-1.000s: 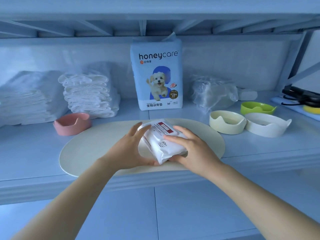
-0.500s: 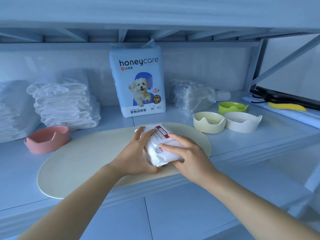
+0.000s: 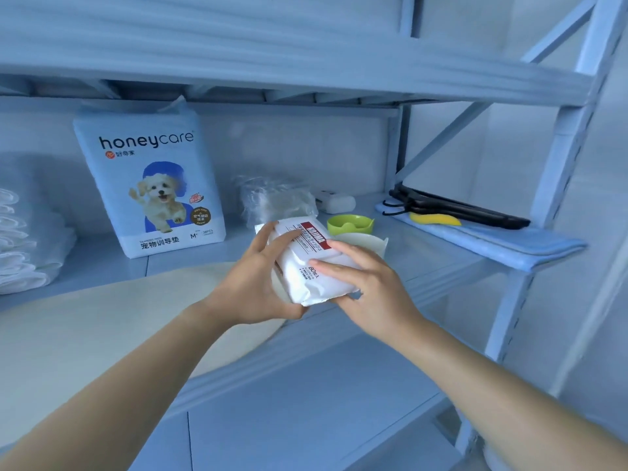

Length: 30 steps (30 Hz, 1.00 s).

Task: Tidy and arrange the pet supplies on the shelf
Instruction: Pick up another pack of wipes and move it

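Note:
A white pack of wet wipes with a red label is held between both hands above the shelf's front edge. My left hand grips its left side, thumb under and fingers over the top. My right hand holds its right side with fingers laid across the top. A cream oval mat lies on the shelf below and to the left. A tall honeycare pad pack stands at the back. The pack hides most of a white bowl.
A green bowl sits behind the white one. A crumpled clear plastic bag and a small white case lie at the back. Folded white pads are stacked left. Black hangers rest on a blue cloth right.
Both hands have lifted the wipes pack off the mat and carried it right, toward the bowls. The view has swung right, so the pink bowl has left the frame.

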Each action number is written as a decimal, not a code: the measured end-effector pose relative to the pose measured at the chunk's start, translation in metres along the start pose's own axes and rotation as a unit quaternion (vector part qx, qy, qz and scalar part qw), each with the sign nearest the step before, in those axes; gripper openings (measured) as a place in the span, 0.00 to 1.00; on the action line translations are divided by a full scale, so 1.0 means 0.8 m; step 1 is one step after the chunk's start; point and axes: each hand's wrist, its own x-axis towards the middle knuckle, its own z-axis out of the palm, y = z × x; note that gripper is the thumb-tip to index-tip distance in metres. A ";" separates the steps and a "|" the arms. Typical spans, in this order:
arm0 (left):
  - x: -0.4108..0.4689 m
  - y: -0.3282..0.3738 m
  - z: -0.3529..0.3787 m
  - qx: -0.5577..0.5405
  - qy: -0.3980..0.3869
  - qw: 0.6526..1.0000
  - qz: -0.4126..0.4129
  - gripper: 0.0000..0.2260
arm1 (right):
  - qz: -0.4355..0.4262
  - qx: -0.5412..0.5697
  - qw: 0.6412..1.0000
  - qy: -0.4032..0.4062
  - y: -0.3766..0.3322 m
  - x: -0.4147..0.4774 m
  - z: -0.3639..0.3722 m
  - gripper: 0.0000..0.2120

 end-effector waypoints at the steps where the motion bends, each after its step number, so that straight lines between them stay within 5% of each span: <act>1: 0.011 0.007 0.010 0.001 -0.001 1.000 0.008 0.49 | -0.002 -0.004 1.000 0.003 0.012 -0.002 -0.011 0.24; 12: 0.138 0.032 0.084 0.007 -0.019 0.999 0.036 0.48 | 0.004 -0.032 0.999 0.033 0.140 0.015 -0.062 0.23; 30: 0.363 -0.075 0.148 0.014 -0.028 0.999 0.013 0.49 | -0.042 -0.066 0.995 0.057 0.358 0.144 -0.017 0.21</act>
